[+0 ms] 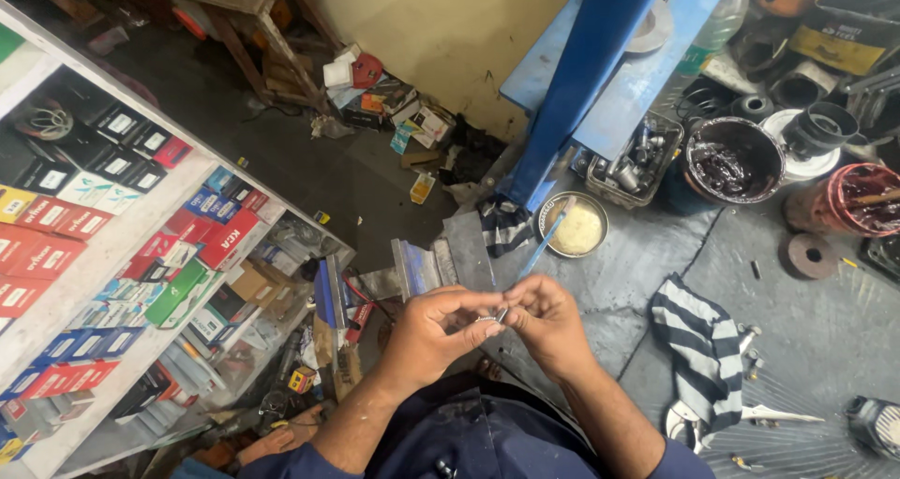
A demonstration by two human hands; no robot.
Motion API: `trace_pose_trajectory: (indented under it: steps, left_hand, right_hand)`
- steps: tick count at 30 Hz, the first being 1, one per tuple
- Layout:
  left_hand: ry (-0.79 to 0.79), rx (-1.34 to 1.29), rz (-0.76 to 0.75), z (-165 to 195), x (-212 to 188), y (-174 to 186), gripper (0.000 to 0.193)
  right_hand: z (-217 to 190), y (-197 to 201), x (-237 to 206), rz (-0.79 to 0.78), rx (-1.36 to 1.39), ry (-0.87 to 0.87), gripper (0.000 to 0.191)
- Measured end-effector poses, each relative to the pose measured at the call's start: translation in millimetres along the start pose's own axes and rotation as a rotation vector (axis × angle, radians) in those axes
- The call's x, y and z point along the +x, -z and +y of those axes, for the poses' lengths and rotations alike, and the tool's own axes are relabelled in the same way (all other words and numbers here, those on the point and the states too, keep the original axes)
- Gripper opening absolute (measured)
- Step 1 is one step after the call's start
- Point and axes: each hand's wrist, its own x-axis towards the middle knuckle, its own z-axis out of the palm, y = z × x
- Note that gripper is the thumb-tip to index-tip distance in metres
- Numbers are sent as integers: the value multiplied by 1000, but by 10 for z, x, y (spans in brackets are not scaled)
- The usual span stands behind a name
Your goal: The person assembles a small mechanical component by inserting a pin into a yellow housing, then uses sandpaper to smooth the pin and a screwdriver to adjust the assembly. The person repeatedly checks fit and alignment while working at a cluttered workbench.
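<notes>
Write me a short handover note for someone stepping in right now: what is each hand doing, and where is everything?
Left hand: fingers pinched on a small metal part, shared with the right.
Right hand: pinching the same part from the other side.
Nearby: metal bowl of pale paste with a blue-handled tool resting in it, just beyond the hands; striped cloth on the right.
Done: part picked up and held in both hands.
Left: too small to tell what stage it is at; it has not been set down.

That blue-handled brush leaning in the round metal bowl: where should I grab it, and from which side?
Take the blue-handled brush by its free lower handle end, coming from the near side. Its head rests in the metal bowl of yellowish paste, so the handle slants out over the rim towards the hands.
</notes>
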Motion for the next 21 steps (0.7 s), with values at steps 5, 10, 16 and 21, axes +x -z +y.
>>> trace_pose_trajectory:
  steps: [5,10,16,21]
  left_hand:
    - [-97,88,-62,24,1,-5,27]
    - [-65,301,-2,168,72,58,26]
    - [-295,1139,10,173,403,126,12]
    - [-350,1349,-118,-41,576,71,9]
  right_hand:
    - [27,-41,7,-48,147,-16,30]
    - [-10,-119,31,124,-156,2,20]
    - [-233,-244,203,169,-1161,465,27]
    - [-287,-264,305,53,-1256,455,28]
